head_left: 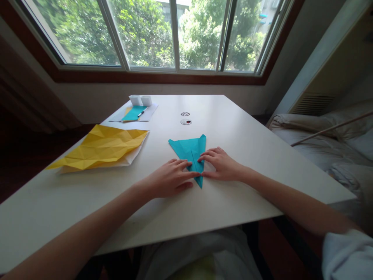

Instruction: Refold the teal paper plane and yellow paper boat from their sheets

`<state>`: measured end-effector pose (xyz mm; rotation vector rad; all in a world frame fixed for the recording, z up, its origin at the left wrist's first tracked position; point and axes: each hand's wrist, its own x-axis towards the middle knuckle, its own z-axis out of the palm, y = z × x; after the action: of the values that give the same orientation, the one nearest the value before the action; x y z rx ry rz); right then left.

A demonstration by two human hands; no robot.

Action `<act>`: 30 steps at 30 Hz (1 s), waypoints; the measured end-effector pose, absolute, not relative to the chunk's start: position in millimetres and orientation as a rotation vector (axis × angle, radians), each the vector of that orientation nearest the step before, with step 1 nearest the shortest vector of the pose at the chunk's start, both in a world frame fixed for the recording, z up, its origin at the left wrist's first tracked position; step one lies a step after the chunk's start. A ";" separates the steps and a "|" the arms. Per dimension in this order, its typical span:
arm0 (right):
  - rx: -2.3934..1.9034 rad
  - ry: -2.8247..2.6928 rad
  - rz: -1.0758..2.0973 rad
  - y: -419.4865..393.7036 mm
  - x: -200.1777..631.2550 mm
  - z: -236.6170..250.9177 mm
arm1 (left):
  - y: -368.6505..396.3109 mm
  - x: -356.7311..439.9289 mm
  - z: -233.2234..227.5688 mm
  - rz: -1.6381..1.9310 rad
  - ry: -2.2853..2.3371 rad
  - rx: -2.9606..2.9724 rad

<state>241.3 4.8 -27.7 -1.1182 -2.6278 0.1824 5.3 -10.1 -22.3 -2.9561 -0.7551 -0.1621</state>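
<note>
Left hand (170, 179): flat, fingers spread, pinning the teal folded paper (190, 153) at frame centre.
Right hand (220, 164): flat, fingertips on it, nothing gripped.
Crease: keep your edges aligned; press outward firmly.

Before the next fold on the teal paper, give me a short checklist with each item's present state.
1. Both hands on the work: left hand and right hand press the teal folded paper. Ok.
2. Paper lies flat on the white table: ok.
3. Near point of the paper visible between the hands: ok.
4. Centre crease lined up: cannot tell, fingers cover it.
5. Yellow creased sheet lies apart from the teal paper: ok.
6. Pen at the far corner lies apart from the fold: ok.
</note>
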 end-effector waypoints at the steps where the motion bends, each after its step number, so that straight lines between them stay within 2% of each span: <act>1: -1.115 -2.641 0.184 3.1 241.7 -26.6 | -9.9 5.3 -22.4 -0.168 -0.750 -2.957; 6: -1.132 -2.659 0.195 -1.5 241.8 -25.7 | -9.0 3.9 -19.6 -0.141 -0.737 -2.970; 15: -0.882 -2.713 0.229 10.0 246.2 -31.9 | -7.1 2.5 -18.1 -0.118 -0.727 -3.069; 23: -0.991 -2.658 0.299 26.8 243.4 -32.3 | -10.3 4.1 -13.4 -0.089 -0.781 -3.073; 30: -1.053 -2.840 0.395 60.0 238.6 -26.3 | -10.1 2.6 -13.1 -0.115 -0.775 -3.106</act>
<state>238.6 60.0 -26.3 -1.0529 -2.8402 0.3951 2.6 -10.1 -13.1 -3.1065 -0.7748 -0.1149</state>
